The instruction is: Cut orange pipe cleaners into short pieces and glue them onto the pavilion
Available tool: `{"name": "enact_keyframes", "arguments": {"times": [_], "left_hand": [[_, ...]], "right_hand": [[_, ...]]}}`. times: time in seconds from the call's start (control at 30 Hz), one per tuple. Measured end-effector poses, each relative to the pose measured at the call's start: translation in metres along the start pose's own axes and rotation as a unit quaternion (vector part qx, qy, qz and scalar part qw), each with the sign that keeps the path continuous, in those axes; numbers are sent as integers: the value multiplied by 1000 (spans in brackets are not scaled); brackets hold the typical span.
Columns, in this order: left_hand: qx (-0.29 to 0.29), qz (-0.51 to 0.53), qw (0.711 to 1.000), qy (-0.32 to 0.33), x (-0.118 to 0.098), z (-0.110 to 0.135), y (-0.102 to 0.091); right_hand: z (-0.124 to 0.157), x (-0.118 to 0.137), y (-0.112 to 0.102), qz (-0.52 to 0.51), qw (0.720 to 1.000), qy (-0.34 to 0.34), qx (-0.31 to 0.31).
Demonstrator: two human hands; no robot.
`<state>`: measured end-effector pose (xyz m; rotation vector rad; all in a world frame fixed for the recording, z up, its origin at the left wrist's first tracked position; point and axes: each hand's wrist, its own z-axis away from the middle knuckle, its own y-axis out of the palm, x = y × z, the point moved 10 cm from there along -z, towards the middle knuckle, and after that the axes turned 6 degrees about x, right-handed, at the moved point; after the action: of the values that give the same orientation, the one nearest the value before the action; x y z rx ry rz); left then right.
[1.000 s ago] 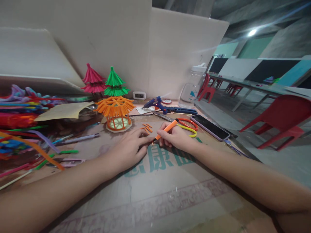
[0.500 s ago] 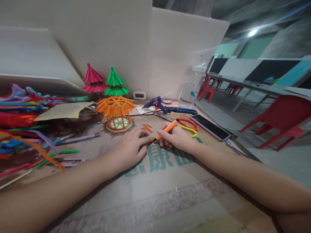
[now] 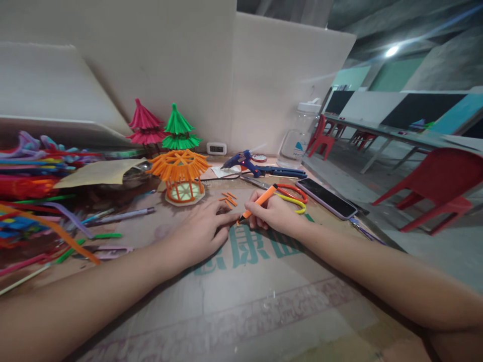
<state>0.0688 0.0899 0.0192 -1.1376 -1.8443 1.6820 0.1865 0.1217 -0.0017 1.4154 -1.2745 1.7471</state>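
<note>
My right hand [image 3: 273,213] grips an orange pen [image 3: 260,201] with dark ends, slanted so its tip meets the table. At that tip lies a tiny orange piece [image 3: 238,221], partly hidden. My left hand [image 3: 206,224] rests on the table, its index finger stretched to the piece beside the tip. Several short orange sticks [image 3: 229,198] lie just beyond my left fingertips. Behind them stands an orange pavilion model [image 3: 181,173] with a slatted roof ring, posts and a pale base. Scissors [image 3: 292,193] with red and yellow handles lie beside my right hand.
A blue glue gun [image 3: 241,160], blue pliers [image 3: 289,172], a phone [image 3: 326,197] and a clear bottle [image 3: 298,136] lie or stand around the back right. Pink [image 3: 143,120] and green [image 3: 179,125] tiered roofs stand behind. Colourful pipe cleaners [image 3: 30,191] crowd the left.
The pen's tip has shifted very slightly down, and a little more of the orange piece shows. My left hand stays where it was.
</note>
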Motion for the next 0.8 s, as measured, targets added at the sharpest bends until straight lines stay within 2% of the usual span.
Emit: {"name": "enact_keyframes", "arguments": {"times": [0.2,0.43,0.63,0.8], "left_hand": [[3,-2,1000,-3,1,0,1],[6,5,1000,-3,2,0,2],[11,14,1000,-26,4,0,4],[8,14,1000,-16,3,-1,4]], "right_hand": [[0,-2,2,4,1000,14,7],[1,0,1,-1,1000,-9,-6],[1,-1,0,1,1000,-1,-8],[0,-1,-1,-2,1000,-5,-14]]}}
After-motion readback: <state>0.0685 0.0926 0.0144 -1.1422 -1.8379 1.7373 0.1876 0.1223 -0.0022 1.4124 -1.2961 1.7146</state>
